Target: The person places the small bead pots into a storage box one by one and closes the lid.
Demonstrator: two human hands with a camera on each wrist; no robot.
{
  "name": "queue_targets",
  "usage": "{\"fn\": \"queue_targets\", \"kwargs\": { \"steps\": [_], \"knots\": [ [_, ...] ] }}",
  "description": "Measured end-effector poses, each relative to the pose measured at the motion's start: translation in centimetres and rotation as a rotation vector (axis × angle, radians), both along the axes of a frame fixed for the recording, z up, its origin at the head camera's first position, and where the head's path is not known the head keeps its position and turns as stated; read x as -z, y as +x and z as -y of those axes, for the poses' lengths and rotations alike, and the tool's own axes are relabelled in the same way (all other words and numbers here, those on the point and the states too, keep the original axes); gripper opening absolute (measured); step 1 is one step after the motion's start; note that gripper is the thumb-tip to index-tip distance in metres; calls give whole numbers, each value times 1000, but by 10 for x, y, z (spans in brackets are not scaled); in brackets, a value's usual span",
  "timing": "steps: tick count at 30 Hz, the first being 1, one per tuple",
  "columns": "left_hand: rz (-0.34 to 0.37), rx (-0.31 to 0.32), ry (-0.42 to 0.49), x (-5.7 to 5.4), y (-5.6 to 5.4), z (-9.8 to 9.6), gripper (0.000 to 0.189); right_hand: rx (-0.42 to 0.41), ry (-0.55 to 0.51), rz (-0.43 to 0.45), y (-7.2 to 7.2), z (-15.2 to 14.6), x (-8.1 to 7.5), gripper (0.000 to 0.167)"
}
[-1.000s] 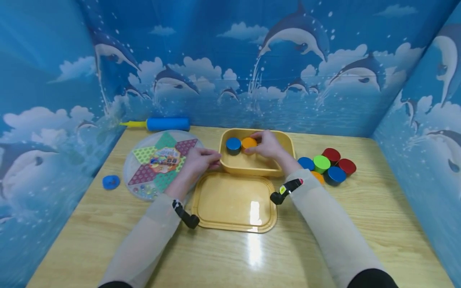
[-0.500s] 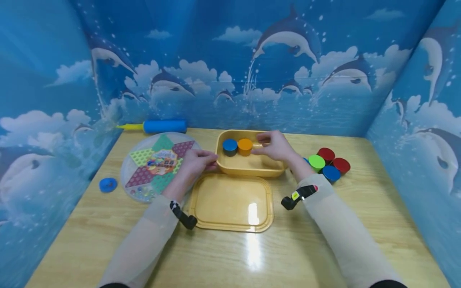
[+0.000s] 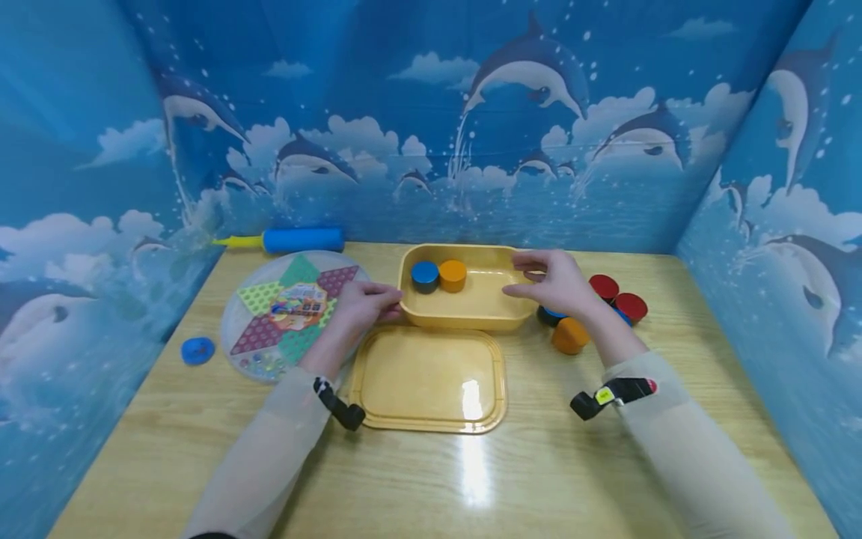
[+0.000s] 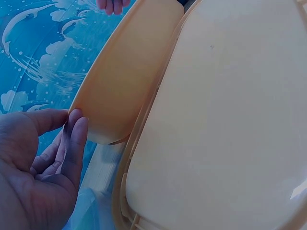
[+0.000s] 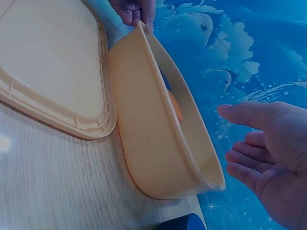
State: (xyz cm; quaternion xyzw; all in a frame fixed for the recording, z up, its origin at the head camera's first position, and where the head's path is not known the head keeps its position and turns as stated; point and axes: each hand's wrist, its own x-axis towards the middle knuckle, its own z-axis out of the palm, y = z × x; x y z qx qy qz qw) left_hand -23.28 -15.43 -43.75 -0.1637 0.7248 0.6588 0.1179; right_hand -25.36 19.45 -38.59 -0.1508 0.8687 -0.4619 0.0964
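A yellow plastic box [image 3: 465, 318] stands near the back of the table, holding a blue cylinder [image 3: 425, 277] and an orange cylinder [image 3: 453, 276] side by side at its left end. My left hand [image 3: 362, 305] pinches the box's left rim between thumb and fingers, as the left wrist view also shows. Over the box's right end is my right hand [image 3: 557, 284], thumb and fingers apart with nothing between them. Just in front of the box lies a yellow lid [image 3: 427, 378]. Beside the right hand are an orange cylinder [image 3: 569, 336] and red cylinders [image 3: 631, 307], partly hidden by that arm.
A round Chinese checkers board [image 3: 296, 307] with marbles lies to the left, partly under the left hand. Behind it is a blue pump [image 3: 303, 239] with a yellow nozzle. A small blue object [image 3: 197, 350] sits at the left edge. Dolphin-print curtains [image 3: 431, 120] enclose the table.
My right hand has let go of the orange cylinder inside the box and moved right to the box's right end. The left hand keeps its pinch on the rim.
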Motion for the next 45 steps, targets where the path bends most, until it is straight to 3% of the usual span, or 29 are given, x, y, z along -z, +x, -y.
{"fn": "queue_targets", "kwargs": {
  "steps": [9, 16, 25, 35, 45],
  "knots": [
    [9, -11, -17, 1, -1, 0, 26, 101, 40, -53, 30, -21, -7, 68],
    [0, -17, -5, 0, -1, -1, 27, 186, 80, -83, 52, -40, -2, 69],
    [3, -17, -25, -1, -2, -1, 26, 228, 59, -124, 78, -59, 13, 66],
    [8, -13, -13, -2, -1, -3, 28, 307, 138, -97, 95, -72, 34, 69],
    [22, -10, -32, 0, -2, -1, 28, 347, 165, -30, 100, -72, 51, 73]
  ]
}}
